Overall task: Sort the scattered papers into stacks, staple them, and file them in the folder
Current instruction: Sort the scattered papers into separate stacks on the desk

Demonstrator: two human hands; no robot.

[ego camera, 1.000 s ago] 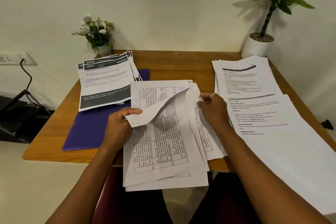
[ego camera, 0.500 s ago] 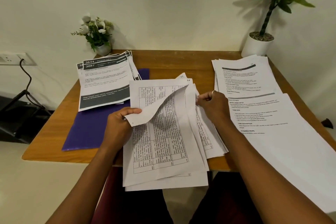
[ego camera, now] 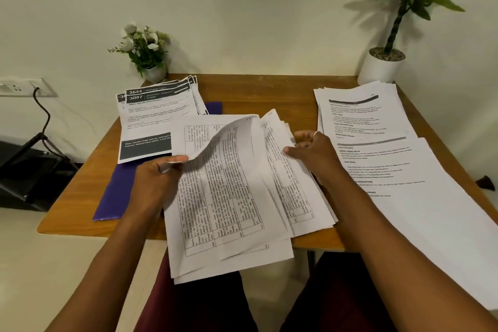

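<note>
The left hand (ego camera: 159, 180) pinches the lifted corner of the top sheet (ego camera: 231, 197) in the centre pile (ego camera: 234, 264), which overhangs the table's (ego camera: 269, 91) near edge. The right hand (ego camera: 316, 155) lies bent on the pile's fanned right side; whether it grips cannot be told. The purple folder (ego camera: 113, 197) lies at left, under a dark-banded stack (ego camera: 151, 121). More papers (ego camera: 390, 170) lie at right.

Plain cream wall (ego camera: 242, 8), evenly lit. Wooden table (ego camera: 269, 94) set against it. Far left corner: small white-flower pot (ego camera: 147, 54). Far right corner: tall green plant (ego camera: 382, 67), white pot, shadow on wall. Wall socket (ego camera: 21, 87) left, black cable (ego camera: 44, 113) hanging. Pale floor (ego camera: 40, 264).
</note>
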